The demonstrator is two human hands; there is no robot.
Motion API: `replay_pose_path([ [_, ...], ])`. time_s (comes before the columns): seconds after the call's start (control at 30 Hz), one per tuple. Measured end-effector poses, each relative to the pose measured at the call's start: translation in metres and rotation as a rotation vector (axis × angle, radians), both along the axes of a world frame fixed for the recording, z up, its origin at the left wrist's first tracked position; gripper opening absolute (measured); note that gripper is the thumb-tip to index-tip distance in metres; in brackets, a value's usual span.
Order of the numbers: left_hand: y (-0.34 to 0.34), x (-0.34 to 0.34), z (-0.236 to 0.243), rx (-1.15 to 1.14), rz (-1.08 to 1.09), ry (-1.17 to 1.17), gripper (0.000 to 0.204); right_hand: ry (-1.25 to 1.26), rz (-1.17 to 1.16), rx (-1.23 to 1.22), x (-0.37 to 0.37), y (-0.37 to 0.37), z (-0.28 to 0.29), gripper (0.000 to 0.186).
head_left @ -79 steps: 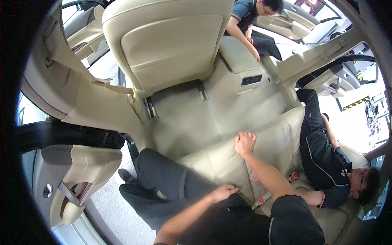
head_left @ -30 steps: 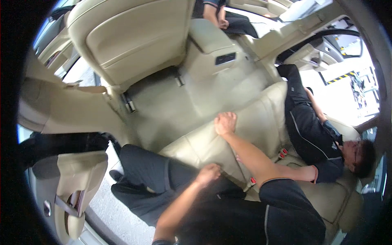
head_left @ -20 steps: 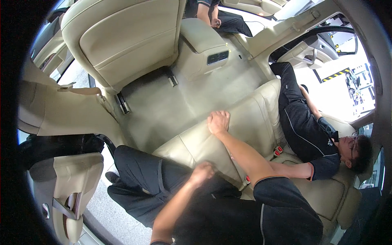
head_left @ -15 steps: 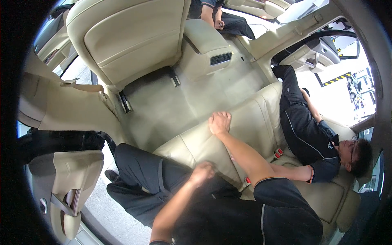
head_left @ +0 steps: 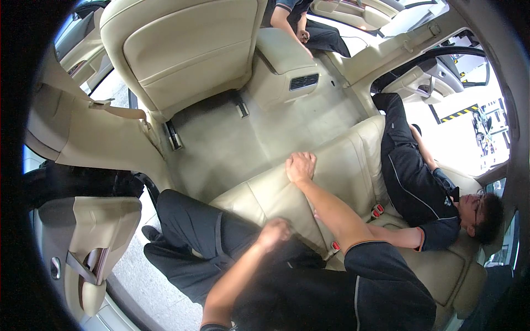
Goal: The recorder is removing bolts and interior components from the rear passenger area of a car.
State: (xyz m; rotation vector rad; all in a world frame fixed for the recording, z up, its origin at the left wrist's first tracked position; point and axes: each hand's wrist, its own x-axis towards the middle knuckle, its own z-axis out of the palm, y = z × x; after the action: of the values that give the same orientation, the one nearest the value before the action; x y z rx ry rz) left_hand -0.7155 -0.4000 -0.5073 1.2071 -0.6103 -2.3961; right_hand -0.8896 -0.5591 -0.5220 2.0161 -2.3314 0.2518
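Observation:
I sit on the cream leather rear bench [head_left: 259, 193] of a car. My right hand [head_left: 301, 167] rests on the front edge of its cushion, fingers bent over it. My left hand [head_left: 274, 233] is smeared by motion over my dark trouser leg [head_left: 187, 220], beside the cushion; its grip is unclear. Red seat-belt buckles [head_left: 377, 212] lie between me and a co-worker [head_left: 414, 182] in dark clothes on the right of the bench. That co-worker's arm [head_left: 395, 236] reaches toward me behind my right forearm, the hand mostly hidden.
A front seat back [head_left: 187, 49] rises ahead over the carpeted floor [head_left: 243, 154], beside a centre console [head_left: 276, 52] with an air vent. Another person [head_left: 298, 22] is in the front at the top. An open door [head_left: 91, 254] is at my left; another [head_left: 419, 77] is at the right.
Since the oldest frame the view has shifted, so the cabin sits higher and further left. My right hand stays on the cushion edge; my left hand has risen slightly and blurred.

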Motion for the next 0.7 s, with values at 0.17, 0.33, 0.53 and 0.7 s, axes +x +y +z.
replay_pose_path([
  [0.17,-0.001,-0.002,-0.003,0.027,0.029,-0.040,0.011,0.036,0.008,0.021,-0.002,0.000,0.001,0.027],
  [0.33,-0.003,0.000,-0.013,0.043,0.047,-0.062,0.015,-0.171,-0.018,-0.002,-0.005,-0.006,0.005,0.032],
  [0.53,0.000,-0.004,-0.025,0.061,0.046,0.003,0.017,-1.936,-0.283,0.048,-0.039,-0.092,0.047,0.058],
  [0.7,0.001,-0.001,-0.022,0.068,0.083,-0.053,0.014,-2.205,-0.115,0.277,0.013,-0.160,0.087,0.070],
])
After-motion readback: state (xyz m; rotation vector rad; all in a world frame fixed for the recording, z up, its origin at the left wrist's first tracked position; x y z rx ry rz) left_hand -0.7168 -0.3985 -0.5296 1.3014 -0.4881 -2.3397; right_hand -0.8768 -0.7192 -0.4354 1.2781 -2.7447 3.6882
